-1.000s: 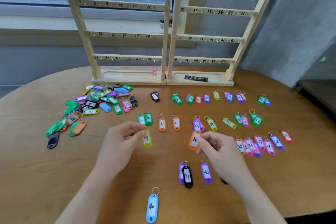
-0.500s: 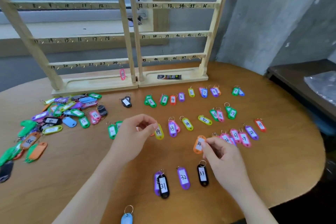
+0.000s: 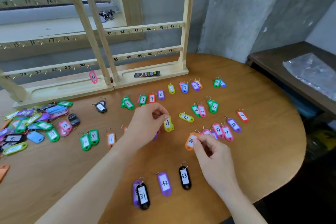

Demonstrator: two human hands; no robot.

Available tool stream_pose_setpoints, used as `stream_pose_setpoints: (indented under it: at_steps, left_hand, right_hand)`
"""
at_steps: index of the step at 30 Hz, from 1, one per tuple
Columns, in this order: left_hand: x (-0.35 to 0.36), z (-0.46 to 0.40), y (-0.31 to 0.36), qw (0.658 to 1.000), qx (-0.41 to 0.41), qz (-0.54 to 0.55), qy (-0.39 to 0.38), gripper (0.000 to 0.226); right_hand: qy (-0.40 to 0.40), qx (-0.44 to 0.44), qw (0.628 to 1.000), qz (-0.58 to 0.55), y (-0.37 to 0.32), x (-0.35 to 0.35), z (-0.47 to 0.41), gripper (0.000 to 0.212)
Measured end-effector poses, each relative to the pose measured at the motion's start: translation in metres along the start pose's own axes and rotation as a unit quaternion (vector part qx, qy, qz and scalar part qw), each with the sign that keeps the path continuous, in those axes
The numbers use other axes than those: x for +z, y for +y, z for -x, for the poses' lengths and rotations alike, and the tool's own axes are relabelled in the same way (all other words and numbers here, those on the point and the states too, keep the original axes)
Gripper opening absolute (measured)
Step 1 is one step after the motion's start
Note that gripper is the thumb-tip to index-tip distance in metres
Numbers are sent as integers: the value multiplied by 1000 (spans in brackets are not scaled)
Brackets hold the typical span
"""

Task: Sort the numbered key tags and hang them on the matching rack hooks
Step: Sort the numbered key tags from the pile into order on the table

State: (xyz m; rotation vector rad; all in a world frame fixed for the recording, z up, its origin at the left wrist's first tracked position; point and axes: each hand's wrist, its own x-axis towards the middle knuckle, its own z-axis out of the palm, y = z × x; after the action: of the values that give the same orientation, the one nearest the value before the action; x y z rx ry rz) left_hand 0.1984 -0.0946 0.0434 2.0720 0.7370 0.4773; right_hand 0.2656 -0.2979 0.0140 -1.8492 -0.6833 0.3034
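The yellow tag 14 (image 3: 167,123) hangs pinched in the left hand (image 3: 145,125); the orange tag 34 (image 3: 190,142) (partly covered) is pinched by the right hand (image 3: 211,152). Beyond both hands stands the wooden rack (image 3: 145,29).

Two racks (image 3: 112,45) stand side by side at the back of the bench (image 3: 54,178). One tag (image 3: 93,76) hangs from the left rack's lowest rail, and a small packet (image 3: 147,74) lies on the right rack's base. In front of the racks, sorted tags (image 3: 183,87) lie in rows running rightward; an unsorted heap (image 3: 36,125) sits far left. Nearest the bench's front edge lie tags 31 (image 3: 143,196), 32 (image 3: 164,183) and 33 (image 3: 184,176), left to right. A side table (image 3: 298,71) stands off to the right.
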Motion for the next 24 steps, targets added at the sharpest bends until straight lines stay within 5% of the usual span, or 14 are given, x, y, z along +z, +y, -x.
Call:
stream_pose_setpoints:
  at_steps: [9, 24]
  left_hand:
    - [23, -14, -14, 982, 72, -167, 47, 12]
    - [8, 9, -19, 980, 33, -165, 110, 8]
  right_hand:
    - [-40, -20, 999, 15, 1, -1, 1, 32]
    - [-30, 2, 999, -17, -4, -6, 1, 39]
